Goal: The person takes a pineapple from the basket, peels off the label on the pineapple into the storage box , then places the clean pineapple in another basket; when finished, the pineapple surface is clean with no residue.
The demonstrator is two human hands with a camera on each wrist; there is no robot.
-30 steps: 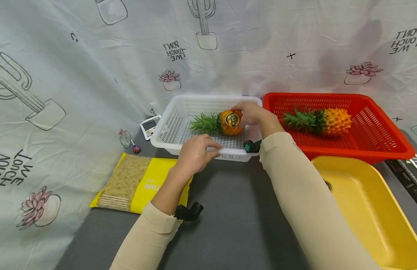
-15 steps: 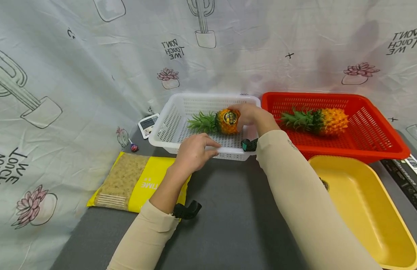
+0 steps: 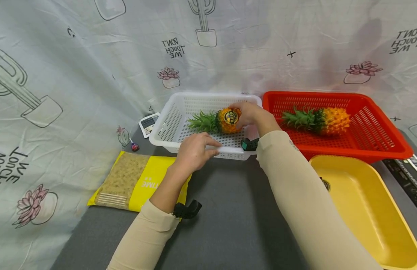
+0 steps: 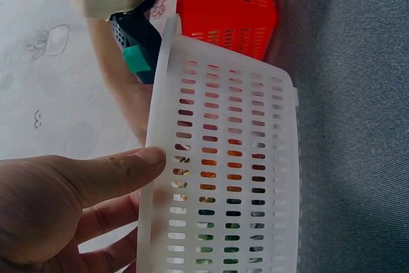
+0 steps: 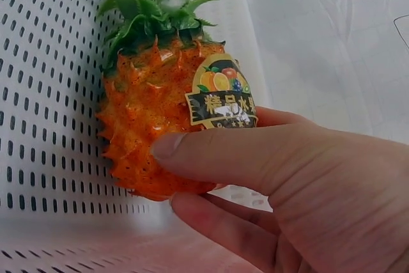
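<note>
A small orange pineapple (image 3: 225, 125) with a spiky green crown and a black-and-gold sticker lies in the white plastic basket (image 3: 174, 147). My right hand (image 3: 250, 116) grips its base end; in the right wrist view the thumb (image 5: 211, 151) lies on its front and some fingers curl out of sight behind it. The left hand (image 3: 196, 150) holds the front rim of the white basket. In the left wrist view its thumb (image 4: 121, 171) presses the outer side of the rim, with the fingers on the inner side.
A red basket (image 3: 380, 152) with a second pineapple (image 3: 330, 122) stands to the right. In front of it is a yellow tub (image 3: 367, 210). A yellow bag (image 3: 127, 180) lies under the left forearm. A lollipop (image 3: 134, 146) and white card (image 3: 148, 124) lie left; a black box (image 3: 405, 183) lies far right.
</note>
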